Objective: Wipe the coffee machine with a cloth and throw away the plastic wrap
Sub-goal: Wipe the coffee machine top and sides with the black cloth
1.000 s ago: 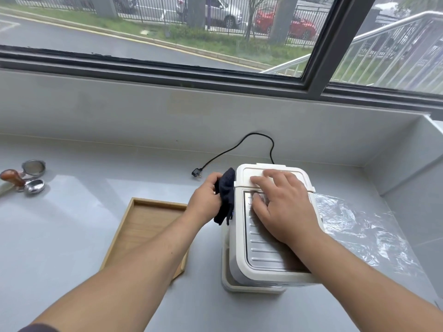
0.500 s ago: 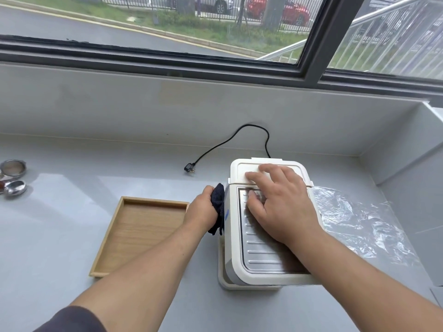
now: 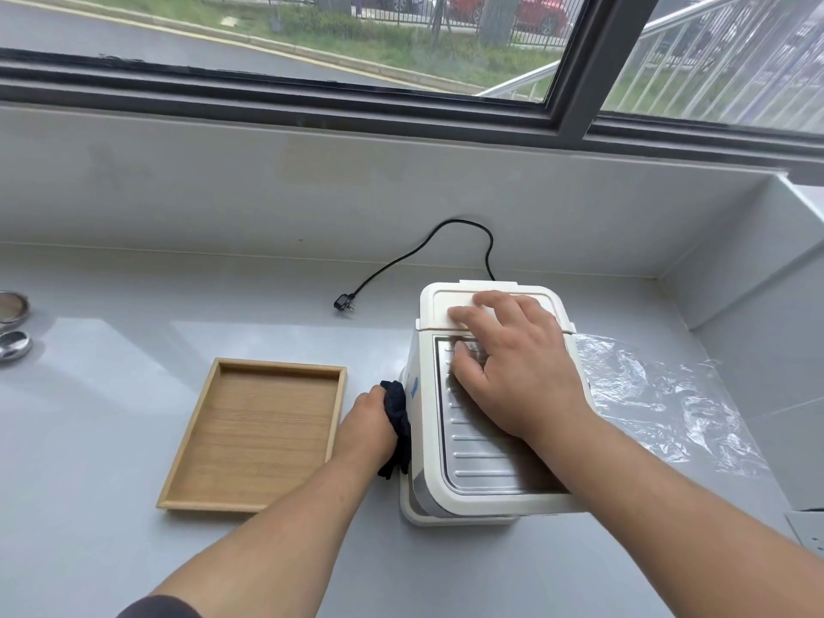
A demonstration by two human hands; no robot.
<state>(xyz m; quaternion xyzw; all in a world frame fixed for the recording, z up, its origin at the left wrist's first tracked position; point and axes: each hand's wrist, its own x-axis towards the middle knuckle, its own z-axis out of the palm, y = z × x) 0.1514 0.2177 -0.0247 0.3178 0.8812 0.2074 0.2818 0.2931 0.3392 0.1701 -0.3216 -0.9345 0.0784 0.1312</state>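
The left hand's grip [image 3: 368,419] is closed around a dark cloth [image 3: 397,412], pressing it against the left side wall of the coffee machine [image 3: 490,466], low down near its base. That forearm reaches in from the lower left, bare, with a dark sleeve edge at the bottom of the head view. The right hand [image 3: 512,372] lies palm down on top of the machine, fingers [image 3: 463,314] spread flat; the fingertips rest on the plain lid at the back and the thumb on the ribbed metal plate.

The machine stands on a pale grey, glossy bench [image 3: 111,439] that runs under a wide window [image 3: 312,104] with a dark frame. A low grey wall rises behind the bench and turns along the right side.

The machine is a cream plastic box with rounded corners; its top plate is silvery with raised ridges. A black power cord [image 3: 428,247] loops from its rear and ends in an unplugged plug lying on the bench. Just right of the machine lies the plastic wrap [image 3: 660,403], clear, crinkled and spread flat. To the left sits a shallow rectangular wooden tray [image 3: 187,443], near the left hand. At the far left edge are two round metal pieces [image 3: 13,325].
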